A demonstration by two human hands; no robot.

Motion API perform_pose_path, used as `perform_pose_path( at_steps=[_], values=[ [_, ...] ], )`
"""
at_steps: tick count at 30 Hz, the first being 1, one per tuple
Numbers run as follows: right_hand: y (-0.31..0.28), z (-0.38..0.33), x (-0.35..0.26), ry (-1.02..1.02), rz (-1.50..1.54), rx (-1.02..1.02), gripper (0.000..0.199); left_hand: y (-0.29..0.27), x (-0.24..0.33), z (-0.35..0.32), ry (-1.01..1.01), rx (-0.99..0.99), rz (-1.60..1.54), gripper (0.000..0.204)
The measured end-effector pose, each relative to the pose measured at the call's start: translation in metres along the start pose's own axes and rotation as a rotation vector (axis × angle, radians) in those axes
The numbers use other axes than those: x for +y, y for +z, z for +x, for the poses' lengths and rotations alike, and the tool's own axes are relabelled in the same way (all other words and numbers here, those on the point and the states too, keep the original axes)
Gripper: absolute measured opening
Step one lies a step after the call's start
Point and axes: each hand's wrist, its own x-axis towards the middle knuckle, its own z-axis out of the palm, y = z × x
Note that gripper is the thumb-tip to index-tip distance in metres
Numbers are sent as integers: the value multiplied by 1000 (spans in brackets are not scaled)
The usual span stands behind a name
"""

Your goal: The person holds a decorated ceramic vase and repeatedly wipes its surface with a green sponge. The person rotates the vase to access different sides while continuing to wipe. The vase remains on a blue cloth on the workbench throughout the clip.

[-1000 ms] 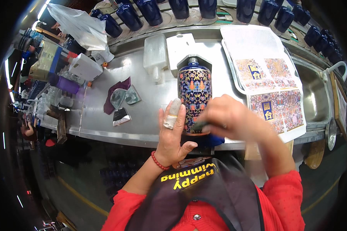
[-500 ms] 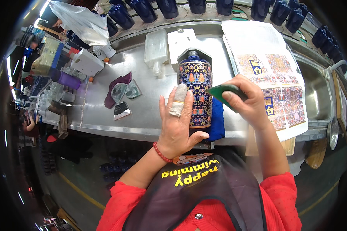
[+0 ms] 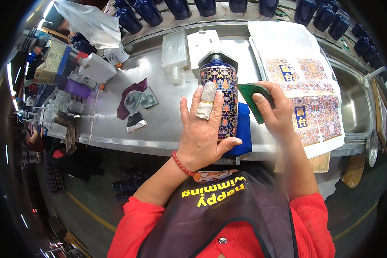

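A dark blue bottle (image 3: pixel 230 88) with a dense colourful floral pattern lies on the metal worktop, its neck pointing away from me. My left hand (image 3: pixel 202 133) is laid over the bottle's left side, fingers stretched out and apart; a pale wrap covers one finger. In my right hand (image 3: pixel 277 107) is a flat green scraper (image 3: pixel 254 98), pinched between thumb and fingers. Its tip is close to the bottle's right side; whether they touch I cannot tell. A bright blue cloth (image 3: pixel 244 129) sits along the bottle's lower right side.
Printed floral decal sheets (image 3: pixel 303 47) lie to the right, before a metal sink (image 3: pixel 352 99). Left of the bottle are a clear plastic container (image 3: pixel 175 53) and dark cloth scraps (image 3: pixel 127 101). Plain blue bottles (image 3: pixel 178 8) line the far side. A white box (image 3: pixel 96 69) stands farther left.
My left hand has slid slightly right over the bottle. The scraper has shifted a little right and turned more upright. The far blue bottles have moved along their row.
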Motion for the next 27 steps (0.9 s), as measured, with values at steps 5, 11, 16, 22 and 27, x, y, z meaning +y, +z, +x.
perform_pose_path(
  at_steps=[5, 11, 16, 22, 27],
  values=[
    [9, -6, -7, -365, -319, -104, 56, -6, -5, -12, 1, 171, -180, 92],
    [17, -17, -15, -402, -455, -229, 55, -4, -8, -23, -21, 158, -157, 83],
    [16, -17, -15, -404, -474, -194, 50, -4, -8, -21, -23, 169, -154, 78],
    [14, -12, -17, -413, -449, -156, 50, -11, 0, -16, -15, 144, -56, 68],
    [13, -14, -16, -384, -434, -178, 52, -12, 11, -9, -11, 140, 4, 69]
  ],
)
